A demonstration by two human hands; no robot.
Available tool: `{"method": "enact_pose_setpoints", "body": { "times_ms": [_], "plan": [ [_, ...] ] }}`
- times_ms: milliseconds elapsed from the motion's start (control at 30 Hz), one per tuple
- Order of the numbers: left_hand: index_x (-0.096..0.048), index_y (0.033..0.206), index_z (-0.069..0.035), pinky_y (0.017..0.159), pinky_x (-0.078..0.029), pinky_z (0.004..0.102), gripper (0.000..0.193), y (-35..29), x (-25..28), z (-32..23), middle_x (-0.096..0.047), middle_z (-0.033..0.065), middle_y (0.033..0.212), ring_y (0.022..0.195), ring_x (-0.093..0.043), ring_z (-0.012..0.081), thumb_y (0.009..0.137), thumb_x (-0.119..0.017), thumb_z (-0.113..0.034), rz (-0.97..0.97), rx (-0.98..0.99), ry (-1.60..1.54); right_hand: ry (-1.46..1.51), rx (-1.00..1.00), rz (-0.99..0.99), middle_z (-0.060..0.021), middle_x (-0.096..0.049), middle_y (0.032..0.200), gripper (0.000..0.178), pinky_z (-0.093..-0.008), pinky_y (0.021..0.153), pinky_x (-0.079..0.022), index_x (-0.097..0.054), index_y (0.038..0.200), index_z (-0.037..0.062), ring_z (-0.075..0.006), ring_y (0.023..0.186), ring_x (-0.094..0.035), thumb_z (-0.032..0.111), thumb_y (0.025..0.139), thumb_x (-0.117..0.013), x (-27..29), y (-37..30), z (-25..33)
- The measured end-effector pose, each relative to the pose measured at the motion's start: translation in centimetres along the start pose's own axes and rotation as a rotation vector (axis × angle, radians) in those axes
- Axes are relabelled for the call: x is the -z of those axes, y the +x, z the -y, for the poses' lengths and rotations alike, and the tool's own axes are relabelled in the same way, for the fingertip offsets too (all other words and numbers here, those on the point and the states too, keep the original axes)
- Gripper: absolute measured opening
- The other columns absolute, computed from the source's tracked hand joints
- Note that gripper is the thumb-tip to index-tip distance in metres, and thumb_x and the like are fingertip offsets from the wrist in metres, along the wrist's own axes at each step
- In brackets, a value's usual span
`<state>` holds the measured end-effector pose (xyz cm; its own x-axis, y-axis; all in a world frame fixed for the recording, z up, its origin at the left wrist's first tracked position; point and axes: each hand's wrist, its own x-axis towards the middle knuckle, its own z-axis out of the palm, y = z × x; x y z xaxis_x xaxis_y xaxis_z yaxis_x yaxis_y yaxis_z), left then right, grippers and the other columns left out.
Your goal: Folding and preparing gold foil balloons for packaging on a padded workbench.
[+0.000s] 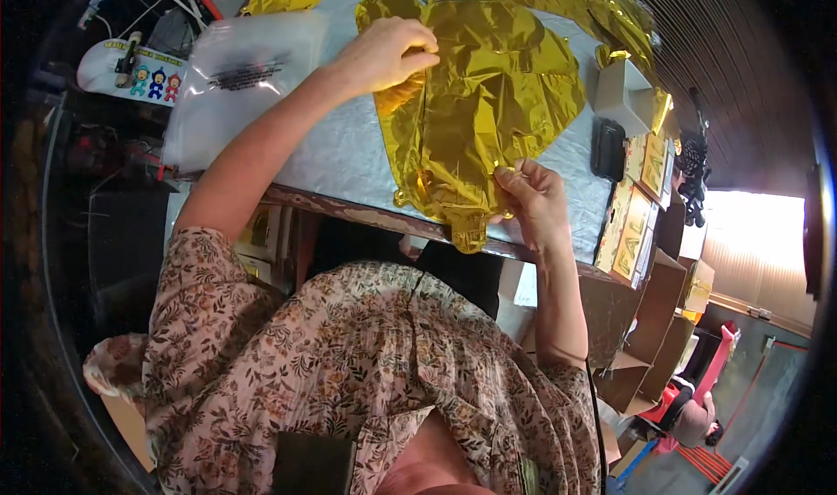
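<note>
A deflated gold foil balloon (497,85) lies flattened and creased on the table, its narrow tab hanging over the near edge. My left hand (388,54) is at its upper left part, thumb and fingertips drawn close together on the foil; the exact grip is partly hidden. Lower down, my right hand (536,194) pinches the balloon's near right edge between thumb and fingers. More gold foil (540,2) lies beyond it along the far side.
Clear plastic bags (235,85) lie on the table's left, near a decorated skateboard deck (131,72). On the right stand a white box (623,89), a black tray (608,146) and cardboard boxes (645,347). Another person (693,416) is farther off at lower right.
</note>
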<state>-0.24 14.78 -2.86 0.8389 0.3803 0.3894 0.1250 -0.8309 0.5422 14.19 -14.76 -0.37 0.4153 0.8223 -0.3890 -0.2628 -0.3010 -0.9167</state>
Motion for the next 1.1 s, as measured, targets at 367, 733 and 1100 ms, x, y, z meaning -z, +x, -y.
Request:
{"method": "enact_pose_setpoints", "body": {
  "times_ms": [367, 733, 1100],
  "plan": [
    [-0.068, 0.125, -0.003, 0.103, -0.051, 0.0409, 0.039, -1.9, -1.6, 0.5, -0.067, 0.0135, 0.133, 0.121, -0.063, 0.0329, 0.093, -0.074, -0.024, -0.106, -0.082, 0.002, -1.630, 1.005, -0.255, -0.0121, -0.056, 0.148, 0.049, -0.0505, 0.111, -0.041, -0.059, 0.142, 0.0137, -0.0370, 0.133, -0.054, 0.035, 0.098, -0.066, -2.1, 4.9, 3.3],
    [-0.067, 0.121, 0.000, 0.104, -0.049, 0.0437, 0.037, -2.4, -1.3, 1.2, -0.066, 0.0135, 0.127, 0.119, -0.062, 0.0343, 0.091, -0.074, -0.020, -0.195, -0.035, 0.028, -1.864, 0.766, -0.394, -0.0150, -0.050, 0.153, 0.059, -0.0579, 0.117, -0.033, -0.054, 0.145, 0.0047, -0.0376, 0.142, -0.045, 0.046, 0.103, -0.055, -2.3, 6.8, -1.3],
    [-0.067, 0.127, -0.004, 0.112, -0.040, 0.0464, 0.046, -2.9, -1.9, 0.0, -0.060, 0.0108, 0.140, 0.132, -0.052, 0.0302, 0.090, -0.075, -0.031, 0.059, 0.018, 0.070, -1.832, 0.720, -0.433, -0.0157, -0.062, 0.141, 0.058, -0.0531, 0.110, -0.042, -0.058, 0.136, 0.0006, -0.0337, 0.131, -0.057, 0.046, 0.100, -0.060, -2.0, 6.5, -1.1]
  ]
}}
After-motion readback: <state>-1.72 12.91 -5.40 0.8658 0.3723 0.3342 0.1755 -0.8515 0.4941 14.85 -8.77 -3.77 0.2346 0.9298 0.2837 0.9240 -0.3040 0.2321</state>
